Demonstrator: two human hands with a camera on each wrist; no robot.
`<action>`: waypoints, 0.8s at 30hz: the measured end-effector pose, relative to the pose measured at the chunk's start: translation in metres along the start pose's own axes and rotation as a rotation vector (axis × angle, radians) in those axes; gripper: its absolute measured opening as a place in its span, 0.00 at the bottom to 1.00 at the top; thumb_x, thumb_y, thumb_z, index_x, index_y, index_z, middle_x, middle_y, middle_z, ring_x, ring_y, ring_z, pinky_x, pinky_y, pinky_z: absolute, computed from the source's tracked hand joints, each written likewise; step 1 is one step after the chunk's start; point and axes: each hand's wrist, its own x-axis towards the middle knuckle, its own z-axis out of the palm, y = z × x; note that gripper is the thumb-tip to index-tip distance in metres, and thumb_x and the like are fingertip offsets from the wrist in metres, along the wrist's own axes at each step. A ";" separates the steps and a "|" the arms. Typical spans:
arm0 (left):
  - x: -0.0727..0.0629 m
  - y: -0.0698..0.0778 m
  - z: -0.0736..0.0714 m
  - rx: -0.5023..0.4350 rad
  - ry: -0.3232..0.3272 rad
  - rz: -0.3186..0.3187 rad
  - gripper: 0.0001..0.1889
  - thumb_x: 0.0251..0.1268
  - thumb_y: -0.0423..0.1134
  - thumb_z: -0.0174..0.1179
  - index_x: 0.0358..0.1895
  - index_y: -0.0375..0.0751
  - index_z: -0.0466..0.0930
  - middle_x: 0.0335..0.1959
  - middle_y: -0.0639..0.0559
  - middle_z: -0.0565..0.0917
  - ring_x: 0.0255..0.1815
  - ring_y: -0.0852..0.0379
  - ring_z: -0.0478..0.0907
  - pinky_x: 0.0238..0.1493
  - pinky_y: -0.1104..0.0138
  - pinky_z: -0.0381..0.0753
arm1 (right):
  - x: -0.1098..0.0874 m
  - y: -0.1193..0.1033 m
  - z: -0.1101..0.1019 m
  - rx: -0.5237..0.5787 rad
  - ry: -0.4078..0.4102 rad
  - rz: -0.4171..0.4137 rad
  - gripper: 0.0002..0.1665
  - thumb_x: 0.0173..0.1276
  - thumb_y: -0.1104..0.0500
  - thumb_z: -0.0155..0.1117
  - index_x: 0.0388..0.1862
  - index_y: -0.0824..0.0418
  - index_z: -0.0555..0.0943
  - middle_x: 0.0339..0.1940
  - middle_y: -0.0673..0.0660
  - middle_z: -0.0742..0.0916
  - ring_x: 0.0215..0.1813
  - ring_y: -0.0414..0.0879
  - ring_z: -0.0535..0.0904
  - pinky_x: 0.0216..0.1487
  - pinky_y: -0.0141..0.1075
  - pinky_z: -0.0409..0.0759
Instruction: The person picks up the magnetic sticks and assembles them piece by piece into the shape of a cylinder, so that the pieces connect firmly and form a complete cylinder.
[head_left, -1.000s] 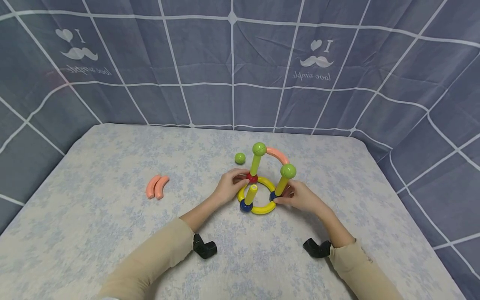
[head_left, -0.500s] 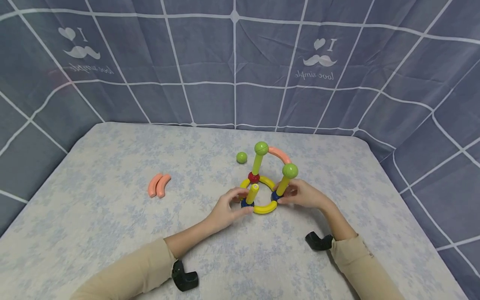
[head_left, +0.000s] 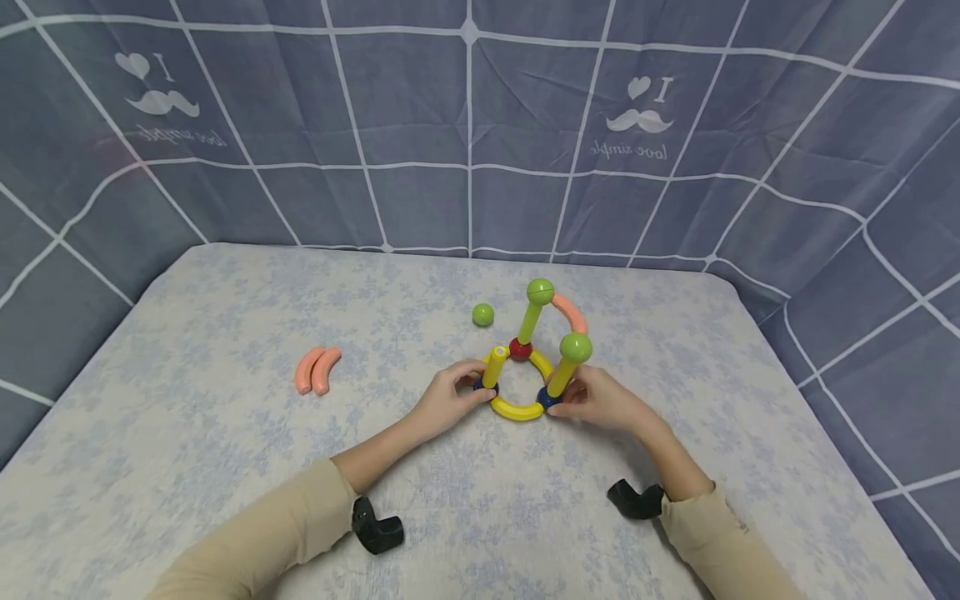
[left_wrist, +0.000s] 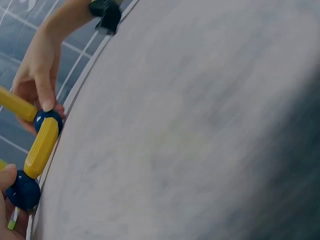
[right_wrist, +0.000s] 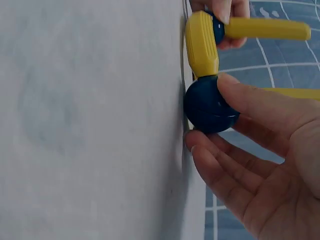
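A toy frame of balls and rods stands on the table, its base a ring of curved yellow rods (head_left: 517, 412). At the ring's left, my left hand (head_left: 448, 398) pinches a dark blue ball (left_wrist: 23, 191) that bears an upright yellow rod (head_left: 495, 367). On the right side my right hand (head_left: 603, 400) grips another blue ball (right_wrist: 207, 106) between thumb and fingers. Above that ball a yellow rod (head_left: 561, 377) carries a green ball (head_left: 576, 347). At the back, a red ball (head_left: 521, 349) holds a green rod (head_left: 530, 323) topped by a green ball (head_left: 540, 292). A curved pink rod (head_left: 572, 313) joins both green tops.
Behind the frame lies a loose green ball (head_left: 483, 314). Two curved pink rods (head_left: 317, 370) rest side by side at the left of the table (head_left: 225, 450). A blue-grey curtain (head_left: 420, 125) hangs behind the table. Each wrist wears a black camera mount (head_left: 377, 527).
My left hand has shifted from beside the red ball to the front blue ball. The frame has turned, carrying that ball left and back and the red ball right. My right hand keeps its hold.
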 end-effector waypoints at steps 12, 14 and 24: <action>0.006 -0.002 -0.010 -0.107 -0.036 -0.036 0.18 0.55 0.25 0.61 0.51 0.30 0.75 0.51 0.39 0.76 0.52 0.46 0.72 0.52 0.60 0.74 | -0.002 -0.010 0.005 -0.018 0.008 0.038 0.18 0.57 0.59 0.68 0.43 0.64 0.74 0.37 0.56 0.82 0.36 0.46 0.79 0.35 0.32 0.78; 0.009 -0.001 -0.015 -0.134 -0.058 -0.015 0.20 0.53 0.21 0.57 0.53 0.28 0.73 0.52 0.37 0.75 0.54 0.44 0.70 0.55 0.58 0.72 | -0.002 -0.010 0.005 -0.014 0.006 0.043 0.18 0.57 0.58 0.68 0.43 0.64 0.74 0.38 0.56 0.82 0.37 0.46 0.79 0.35 0.32 0.78; 0.066 -0.017 -0.037 0.053 0.032 0.020 0.23 0.56 0.24 0.57 0.58 0.32 0.71 0.56 0.42 0.73 0.58 0.44 0.66 0.57 0.55 0.68 | -0.002 -0.008 0.005 0.001 0.001 0.048 0.18 0.57 0.58 0.68 0.43 0.64 0.74 0.38 0.55 0.82 0.37 0.45 0.79 0.36 0.32 0.78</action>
